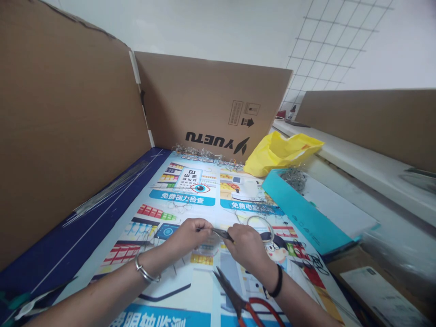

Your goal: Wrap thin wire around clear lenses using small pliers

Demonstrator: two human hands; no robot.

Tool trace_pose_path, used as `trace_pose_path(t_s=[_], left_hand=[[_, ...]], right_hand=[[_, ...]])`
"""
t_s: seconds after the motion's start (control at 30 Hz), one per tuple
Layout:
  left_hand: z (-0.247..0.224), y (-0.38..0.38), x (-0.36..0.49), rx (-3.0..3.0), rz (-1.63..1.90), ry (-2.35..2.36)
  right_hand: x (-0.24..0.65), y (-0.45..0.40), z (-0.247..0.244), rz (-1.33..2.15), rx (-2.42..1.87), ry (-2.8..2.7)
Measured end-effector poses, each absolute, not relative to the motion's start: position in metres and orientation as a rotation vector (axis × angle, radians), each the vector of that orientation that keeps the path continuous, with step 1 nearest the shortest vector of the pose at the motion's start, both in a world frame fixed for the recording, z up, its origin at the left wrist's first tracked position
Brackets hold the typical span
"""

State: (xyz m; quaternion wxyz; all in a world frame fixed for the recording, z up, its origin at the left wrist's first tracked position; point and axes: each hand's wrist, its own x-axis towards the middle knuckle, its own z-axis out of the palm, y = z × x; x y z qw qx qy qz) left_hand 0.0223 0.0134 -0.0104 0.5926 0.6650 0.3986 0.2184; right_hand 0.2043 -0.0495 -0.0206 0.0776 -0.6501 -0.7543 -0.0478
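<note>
My left hand is closed in a pinch at the middle of the printed sheet, on what looks like a thin wire. Its fingertips meet the tip of a pair of pliers. The handles of the pliers are wrapped in my right hand, which hides most of them. Just below the hands lie scissors with red handles, blades pointing up and left. Behind my right hand rests a coil of pale wire.
Cardboard walls stand at the back and left. On the right are a yellow bag, a turquoise box holding tangled wire pieces, and a brown carton. Straight wires lie at left; more wire pieces line the back.
</note>
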Motion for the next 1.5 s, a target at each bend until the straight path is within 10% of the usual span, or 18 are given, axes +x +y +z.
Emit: trace_pose_path(t_s=[1.5], left_hand=[[-0.016, 0.013, 0.022, 1.414, 0.501, 0.831]], right_hand=[[0.214, -0.044, -0.022, 0.153, -1.770, -2.261]])
